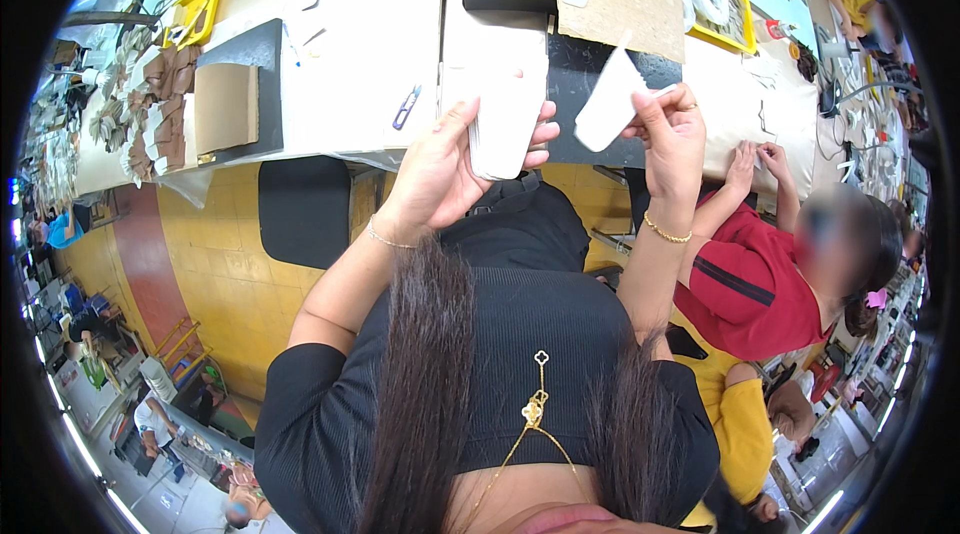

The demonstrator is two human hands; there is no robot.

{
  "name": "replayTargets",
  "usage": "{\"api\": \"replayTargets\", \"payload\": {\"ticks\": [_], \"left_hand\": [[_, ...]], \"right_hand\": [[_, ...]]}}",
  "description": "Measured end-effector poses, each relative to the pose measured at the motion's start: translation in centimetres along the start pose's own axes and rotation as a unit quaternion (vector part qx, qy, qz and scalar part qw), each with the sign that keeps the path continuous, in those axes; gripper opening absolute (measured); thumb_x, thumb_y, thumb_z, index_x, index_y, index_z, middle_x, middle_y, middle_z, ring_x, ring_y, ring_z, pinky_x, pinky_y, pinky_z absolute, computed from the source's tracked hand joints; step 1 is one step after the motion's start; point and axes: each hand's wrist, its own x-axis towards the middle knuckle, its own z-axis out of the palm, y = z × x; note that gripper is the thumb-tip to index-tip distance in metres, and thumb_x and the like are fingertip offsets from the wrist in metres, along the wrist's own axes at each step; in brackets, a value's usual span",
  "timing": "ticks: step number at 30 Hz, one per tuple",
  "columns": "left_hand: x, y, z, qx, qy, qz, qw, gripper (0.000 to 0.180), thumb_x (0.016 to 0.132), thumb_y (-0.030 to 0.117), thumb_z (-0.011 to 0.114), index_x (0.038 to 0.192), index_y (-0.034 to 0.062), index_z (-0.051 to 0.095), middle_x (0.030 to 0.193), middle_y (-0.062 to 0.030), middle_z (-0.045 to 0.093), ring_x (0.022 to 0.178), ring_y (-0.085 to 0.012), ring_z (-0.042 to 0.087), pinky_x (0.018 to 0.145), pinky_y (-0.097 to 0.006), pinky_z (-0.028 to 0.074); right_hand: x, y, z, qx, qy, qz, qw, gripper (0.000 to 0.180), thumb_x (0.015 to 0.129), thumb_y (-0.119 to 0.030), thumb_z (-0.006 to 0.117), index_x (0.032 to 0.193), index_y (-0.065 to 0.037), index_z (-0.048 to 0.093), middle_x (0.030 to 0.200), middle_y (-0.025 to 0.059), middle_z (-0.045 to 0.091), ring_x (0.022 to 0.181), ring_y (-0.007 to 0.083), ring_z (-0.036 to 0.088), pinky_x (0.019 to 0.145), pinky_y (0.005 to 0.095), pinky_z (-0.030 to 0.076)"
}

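Observation:
My left hand (430,174) is wrapped round a stack of white, elongated pieces with rounded ends (507,129), the thumb on one side and fingertips on the other. The stack is held just above the near edge of the table. To the right, my right hand (672,139) pinches the edge of a single white piece (604,106) of similar shape between thumb and fingers. This piece is tilted and apart from the stack, over a black mat (572,69). What the pieces are made of I cannot tell.
Beyond the mat lies a brown board (640,4) with several small white pieces on it, beside a black tray (485,0). A purple cutter (407,107) lies left. At right are a yellow basket (748,34) and a co-worker in a red shirt (740,284), hands on the table.

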Motion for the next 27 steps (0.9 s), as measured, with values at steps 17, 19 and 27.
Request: {"api": "replayTargets", "payload": {"ticks": [17,19,27], "left_hand": [[0.1,-0.2,0.7,-0.008,0.01,-0.015,1.0,0.05,0.106,0.03,0.025,0.14,-0.0053,0.034,0.132,-0.0258,0.052,0.117,-0.0341,0.058,0.095,-0.041,0.053],[0.2,-0.4,0.8,-0.014,0.006,-0.015,1.0,0.05,0.106,0.031,0.026,0.14,-0.0047,0.035,0.132,-0.0247,0.052,0.117,-0.0336,0.058,0.095,-0.042,0.053],[-0.1,-0.5,0.5,-0.044,0.002,0.0,0.999,0.048,0.105,0.03,0.032,0.138,-0.0041,0.038,0.127,-0.0199,0.056,0.114,-0.0318,0.06,0.094,-0.044,0.054]], "right_hand": [[1.5,5.0,-3.0,-0.215,-0.057,0.001,0.975,0.02,0.089,-0.023,0.07,0.09,-0.003,0.064,0.08,0.0011,0.062,0.073,0.006,0.056,0.064,0.0219,0.046],[0.5,2.5,0.3,-0.161,-0.128,-0.029,0.978,0.02,0.094,-0.021,0.063,0.09,-0.002,0.064,0.09,0.0004,0.059,0.076,0.0068,0.057,0.066,0.0218,0.046],[-0.8,-1.4,6.0,-0.192,-0.184,0.014,0.964,0.018,0.087,-0.013,0.072,0.083,0.001,0.061,0.101,0.005,0.053,0.073,0.0087,0.061,0.062,0.0212,0.052]]}}
